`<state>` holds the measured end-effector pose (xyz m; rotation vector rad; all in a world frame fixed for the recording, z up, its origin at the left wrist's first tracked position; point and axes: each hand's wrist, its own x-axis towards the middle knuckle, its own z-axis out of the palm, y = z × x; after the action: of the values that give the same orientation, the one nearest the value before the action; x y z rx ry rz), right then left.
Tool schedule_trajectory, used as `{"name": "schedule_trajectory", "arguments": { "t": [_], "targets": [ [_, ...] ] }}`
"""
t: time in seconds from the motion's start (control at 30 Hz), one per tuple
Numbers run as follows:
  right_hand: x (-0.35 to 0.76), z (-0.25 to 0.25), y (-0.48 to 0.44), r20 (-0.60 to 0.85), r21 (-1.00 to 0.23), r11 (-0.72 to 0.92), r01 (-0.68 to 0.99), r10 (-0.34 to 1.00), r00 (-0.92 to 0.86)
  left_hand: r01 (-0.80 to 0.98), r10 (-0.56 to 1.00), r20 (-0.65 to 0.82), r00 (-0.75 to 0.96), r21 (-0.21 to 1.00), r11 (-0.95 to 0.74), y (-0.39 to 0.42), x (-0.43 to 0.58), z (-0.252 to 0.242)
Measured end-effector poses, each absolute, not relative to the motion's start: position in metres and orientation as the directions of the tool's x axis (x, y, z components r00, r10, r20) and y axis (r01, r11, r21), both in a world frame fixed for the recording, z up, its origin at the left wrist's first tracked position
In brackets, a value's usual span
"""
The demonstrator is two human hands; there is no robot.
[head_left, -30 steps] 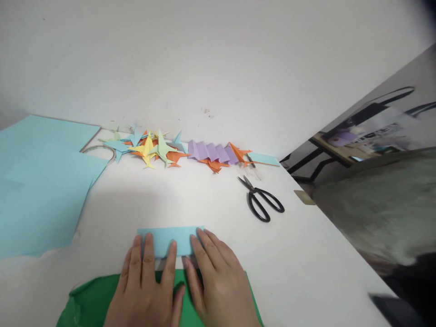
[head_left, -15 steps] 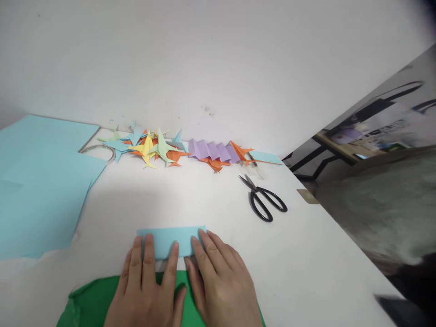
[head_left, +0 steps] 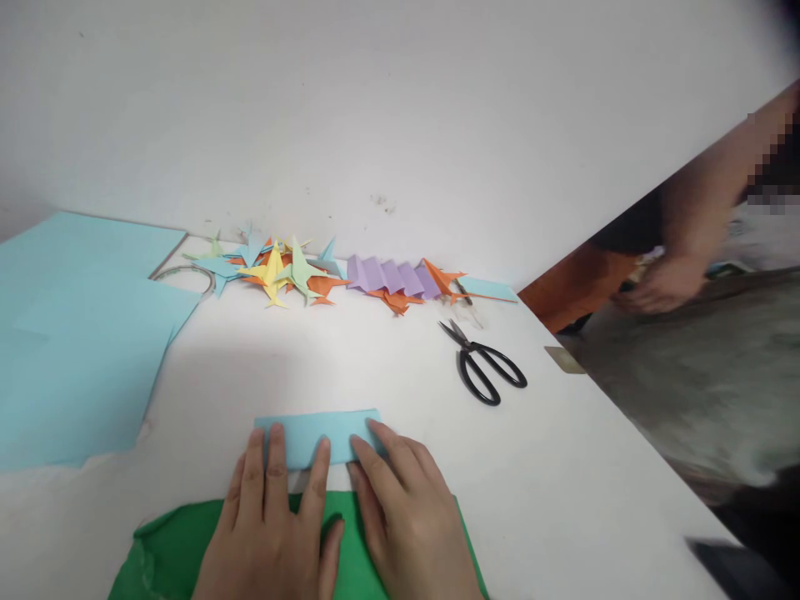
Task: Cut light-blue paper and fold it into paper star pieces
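On a white table (head_left: 581,467), right of large blue sheets (head_left: 75,358) and just beyond a green cloth (head_left: 172,542), touching with unclenched left hand (head_left: 268,533) and equally unclenched right hand (head_left: 416,517) a narrow blue strip (head_left: 306,429) lying flat.

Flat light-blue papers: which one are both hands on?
The narrow strip at lower centre: left hand and right hand both touch it. The large sheets at left and small piece at the back right lie untouched.
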<state>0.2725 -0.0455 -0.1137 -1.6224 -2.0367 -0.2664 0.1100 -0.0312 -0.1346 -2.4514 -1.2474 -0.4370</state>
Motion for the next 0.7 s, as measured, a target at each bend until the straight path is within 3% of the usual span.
{"name": "schedule_trajectory", "arguments": {
  "t": [0.17,0.7],
  "targets": [
    [0.2743,-0.1160,-0.0434,0.507,-0.313,0.255,0.915,0.859,-0.066,0.813,0.700,0.427,0.572,-0.183,-0.553,-0.0311,0.1107,-0.1338],
    [0.2764,-0.1186,-0.0430,0.499,-0.312,0.214,0.926,0.866,-0.032,0.822,0.711,0.426,0.559,-0.172,-0.543,-0.0311,0.1117,-0.1347]
  ]
}}
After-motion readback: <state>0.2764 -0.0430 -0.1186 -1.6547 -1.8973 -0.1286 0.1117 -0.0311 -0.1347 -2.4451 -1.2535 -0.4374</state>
